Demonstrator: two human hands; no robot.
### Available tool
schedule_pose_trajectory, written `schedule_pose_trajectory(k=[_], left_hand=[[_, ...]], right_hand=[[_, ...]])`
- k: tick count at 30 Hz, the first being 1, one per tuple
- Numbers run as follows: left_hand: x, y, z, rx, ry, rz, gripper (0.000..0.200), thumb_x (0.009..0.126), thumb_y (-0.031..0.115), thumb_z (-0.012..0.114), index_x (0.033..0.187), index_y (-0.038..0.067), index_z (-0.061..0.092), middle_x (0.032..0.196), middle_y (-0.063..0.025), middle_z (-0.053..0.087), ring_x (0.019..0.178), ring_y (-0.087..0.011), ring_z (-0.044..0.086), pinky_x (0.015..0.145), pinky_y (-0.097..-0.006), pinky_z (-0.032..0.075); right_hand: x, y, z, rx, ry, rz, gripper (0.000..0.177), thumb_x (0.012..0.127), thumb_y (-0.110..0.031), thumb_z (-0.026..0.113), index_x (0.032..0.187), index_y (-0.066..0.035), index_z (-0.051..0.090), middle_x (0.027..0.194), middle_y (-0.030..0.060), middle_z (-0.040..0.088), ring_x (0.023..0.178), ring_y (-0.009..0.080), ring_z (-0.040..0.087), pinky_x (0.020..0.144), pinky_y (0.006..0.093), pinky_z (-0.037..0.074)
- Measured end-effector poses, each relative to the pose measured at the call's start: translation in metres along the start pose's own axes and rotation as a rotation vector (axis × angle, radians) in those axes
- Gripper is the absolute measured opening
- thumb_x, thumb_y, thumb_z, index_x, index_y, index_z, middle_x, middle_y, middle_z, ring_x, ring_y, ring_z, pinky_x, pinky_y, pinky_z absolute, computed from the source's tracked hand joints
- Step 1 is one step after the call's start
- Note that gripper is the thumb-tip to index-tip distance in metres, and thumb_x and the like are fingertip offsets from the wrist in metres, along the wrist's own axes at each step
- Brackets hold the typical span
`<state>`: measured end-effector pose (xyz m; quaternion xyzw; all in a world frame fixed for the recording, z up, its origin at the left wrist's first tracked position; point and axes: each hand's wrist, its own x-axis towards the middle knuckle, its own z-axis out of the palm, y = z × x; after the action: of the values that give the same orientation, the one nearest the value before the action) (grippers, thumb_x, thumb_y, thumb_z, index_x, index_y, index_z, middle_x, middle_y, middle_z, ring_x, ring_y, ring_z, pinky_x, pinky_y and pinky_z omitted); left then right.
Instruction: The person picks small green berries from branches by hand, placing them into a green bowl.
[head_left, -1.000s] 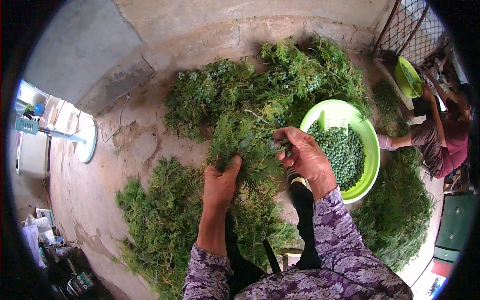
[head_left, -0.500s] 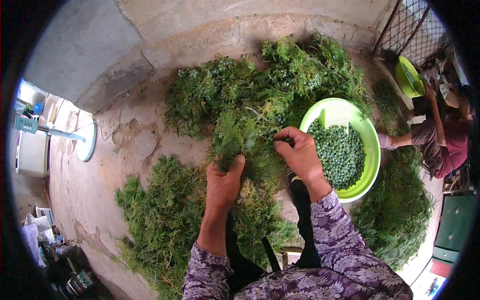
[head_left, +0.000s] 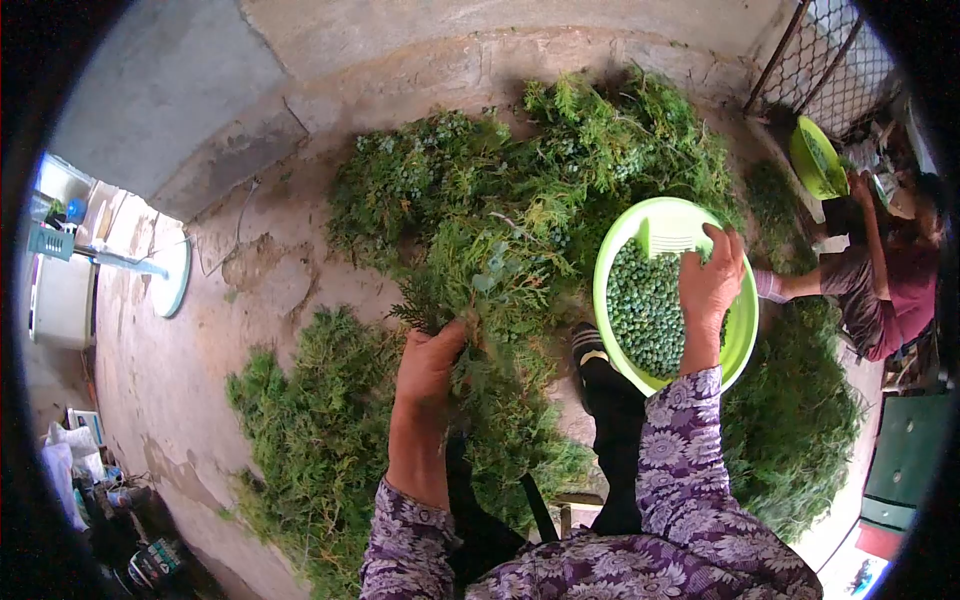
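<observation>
My left hand (head_left: 428, 365) is closed on a green conifer sprig (head_left: 425, 308), whose flat leaves stick out past the thumb. Beneath it lies loose evergreen foliage. Over the light-green basin (head_left: 742, 352) hangs my right hand (head_left: 710, 285), its thumb and forefinger apart and curved, with nothing visible between them. Small round green cones (head_left: 645, 310) fill much of the basin, partly hidden by that hand. A ridged panel shows at the basin's far side.
A heap of cone-bearing branches (head_left: 440, 175) lies ahead; more cut foliage (head_left: 320, 430) is at left and foliage (head_left: 790, 430) at right. A co-worker (head_left: 895, 270) sits at far right by another green basin (head_left: 815, 160). A fan stand (head_left: 172, 280) is at left.
My right hand has moved right, from beside the sprig to above the basin, and its fingers have parted. My left hand has shifted slightly left and down, still holding the sprig.
</observation>
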<state>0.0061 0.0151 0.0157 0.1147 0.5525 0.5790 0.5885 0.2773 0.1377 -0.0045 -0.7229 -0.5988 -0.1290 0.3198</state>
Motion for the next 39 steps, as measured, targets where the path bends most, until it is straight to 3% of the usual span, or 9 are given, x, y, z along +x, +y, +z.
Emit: schedule_pose_trajectory(k=[2, 6, 8, 12, 15, 20, 32, 35, 39], left_hand=[[0.008, -0.007, -0.013, -0.119, -0.284, -0.046, 0.017, 0.079, 0.016, 0.059, 0.09, 0.003, 0.058, 0.064, -0.0034, 0.058, 0.048, -0.0117, 0.053, 0.043, -0.0241, 0.042], [0.013, -0.018, -0.012, -0.156, -0.25, -0.106, 0.021, 0.079, 0.017, 0.059, 0.094, 0.002, 0.057, 0.062, -0.0031, 0.058, 0.049, -0.0115, 0.054, 0.043, -0.0237, 0.042], [0.023, -0.03, -0.016, -0.015, -0.152, -0.045, 0.017, 0.084, 0.022, 0.051, 0.077, 0.006, 0.049, 0.051, -0.0055, 0.047, 0.04, -0.0157, 0.042, 0.038, -0.0288, 0.03], [0.006, -0.012, 0.002, 0.027, -0.212, -0.005, 0.014, 0.084, 0.021, 0.051, 0.08, 0.007, 0.048, 0.052, -0.006, 0.047, 0.04, -0.0163, 0.041, 0.038, -0.0294, 0.03], [0.01, -0.021, -0.007, -0.2, -0.383, -0.11, 0.02, 0.079, 0.016, 0.059, 0.094, 0.002, 0.058, 0.069, -0.0043, 0.059, 0.052, -0.0116, 0.055, 0.045, -0.0233, 0.043], [-0.001, -0.01, 0.011, 0.053, -0.176, -0.098, 0.024, 0.08, 0.021, 0.055, 0.083, -0.002, 0.054, 0.055, -0.008, 0.052, 0.044, -0.0173, 0.046, 0.044, -0.0308, 0.036], [-0.007, -0.004, 0.026, 0.136, -0.007, -0.172, 0.032, 0.077, 0.021, 0.063, 0.103, 0.004, 0.057, 0.087, -0.0029, 0.061, 0.071, -0.0132, 0.059, 0.062, -0.0269, 0.047], [-0.003, -0.01, 0.027, 0.377, -0.02, 0.011, 0.034, 0.076, 0.019, 0.064, 0.106, 0.006, 0.055, 0.095, -0.0025, 0.059, 0.081, -0.0139, 0.057, 0.071, -0.0272, 0.046], [-0.008, -0.005, 0.035, 0.313, -0.009, -0.068, 0.035, 0.075, 0.018, 0.065, 0.106, 0.004, 0.054, 0.099, -0.0034, 0.058, 0.088, -0.0139, 0.054, 0.077, -0.0272, 0.043]], right_hand=[[0.001, 0.007, 0.005, 0.097, 0.031, -0.034, 0.033, 0.065, -0.008, 0.054, 0.098, -0.005, 0.057, 0.107, 0.0185, 0.054, 0.1, 0.035, 0.049, 0.089, 0.0412, 0.036], [-0.007, -0.013, 0.013, 0.957, -0.52, 0.295, 0.028, 0.076, -0.012, 0.058, 0.1, 0.003, 0.057, 0.089, 0.0079, 0.061, 0.085, 0.0131, 0.054, 0.08, 0.0253, 0.041], [-0.012, -0.031, 0.008, 1.232, -0.706, 0.399, 0.026, 0.077, -0.01, 0.059, 0.1, 0.001, 0.057, 0.087, 0.0035, 0.061, 0.082, 0.0102, 0.053, 0.077, 0.0232, 0.042], [-0.021, -0.064, -0.004, 1.394, -0.808, 0.312, 0.02, 0.079, -0.01, 0.055, 0.096, 0.001, 0.058, 0.087, 0.0041, 0.06, 0.082, 0.0115, 0.054, 0.079, 0.0245, 0.042], [-0.026, -0.076, -0.011, 1.412, -0.971, 0.205, 0.02, 0.08, -0.009, 0.054, 0.097, 0.001, 0.057, 0.084, 0.0039, 0.06, 0.082, 0.011, 0.054, 0.079, 0.0245, 0.042], [-0.03, -0.085, -0.015, 1.442, -1.228, 0.25, 0.025, 0.078, -0.01, 0.061, 0.1, 0.001, 0.055, 0.084, 0.0022, 0.059, 0.076, 0.009, 0.055, 0.071, 0.0221, 0.045], [-0.038, -0.087, -0.008, 1.489, -1.072, 0.231, 0.02, 0.074, 0.002, 0.057, 0.094, -0.003, 0.057, 0.081, -0.0032, 0.056, 0.074, 0.0035, 0.051, 0.065, 0.0186, 0.043], [-0.04, -0.088, -0.011, 1.428, -0.976, 0.169, 0.02, 0.073, 0.004, 0.056, 0.092, -0.004, 0.056, 0.081, -0.0038, 0.055, 0.075, 0.003, 0.05, 0.066, 0.0186, 0.042], [-0.042, -0.085, -0.009, 1.323, -0.918, 0.072, 0.019, 0.072, 0.003, 0.056, 0.09, -0.004, 0.055, 0.08, -0.0046, 0.053, 0.074, 0.0029, 0.049, 0.065, 0.0191, 0.042]])
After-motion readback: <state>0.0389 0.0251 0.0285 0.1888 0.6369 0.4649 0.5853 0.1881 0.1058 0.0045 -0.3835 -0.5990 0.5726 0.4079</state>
